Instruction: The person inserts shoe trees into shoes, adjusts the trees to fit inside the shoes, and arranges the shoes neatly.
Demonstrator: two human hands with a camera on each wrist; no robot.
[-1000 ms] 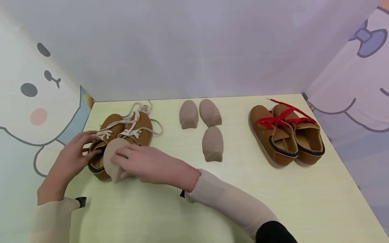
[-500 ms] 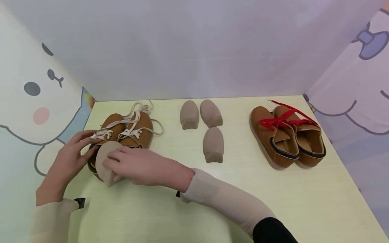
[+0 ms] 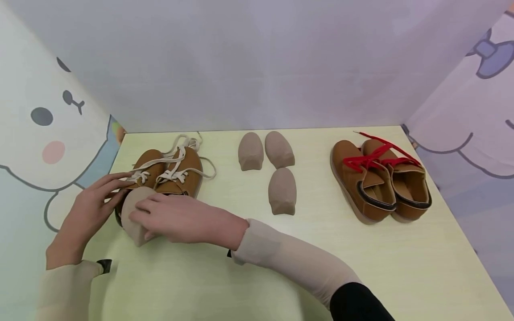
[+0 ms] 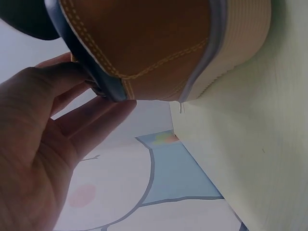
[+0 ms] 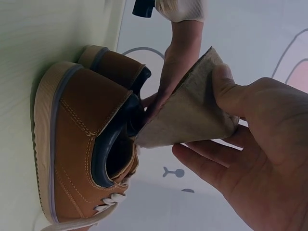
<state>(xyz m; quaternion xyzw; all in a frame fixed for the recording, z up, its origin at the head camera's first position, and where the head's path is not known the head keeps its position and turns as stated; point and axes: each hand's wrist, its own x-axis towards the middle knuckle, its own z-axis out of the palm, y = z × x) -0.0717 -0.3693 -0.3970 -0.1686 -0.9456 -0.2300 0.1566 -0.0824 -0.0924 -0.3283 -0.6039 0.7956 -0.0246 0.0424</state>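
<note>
A pair of brown shoes with white laces stands at the table's left: the left shoe (image 3: 147,159) and right shoe (image 3: 188,167), toes pointing away. My left hand (image 3: 89,207) pinches the edge of the left shoe's opening, thumb and fingers at the dark collar (image 4: 89,67) in the left wrist view. My right hand (image 3: 176,219) grips a beige moulded shoe insert (image 3: 132,209) by its heel end. The insert slants over the left shoe, its rounded front end at the opening. In the right wrist view, the insert (image 5: 185,115) overlaps the collar, which hides its tip.
Several beige things dot the table: three more shoe inserts (image 3: 282,191) lie at the middle and back. Another brown pair with red laces (image 3: 361,183) stands at the right. A pale curtain wall (image 3: 257,67) rises behind the table (image 3: 313,249). Loose white laces (image 3: 206,167) trail beside the left pair.
The right hand has carried the insert leftward, from between the two shoes to over the left shoe's opening. The left hand's thumb has shifted up toward the tongue.
</note>
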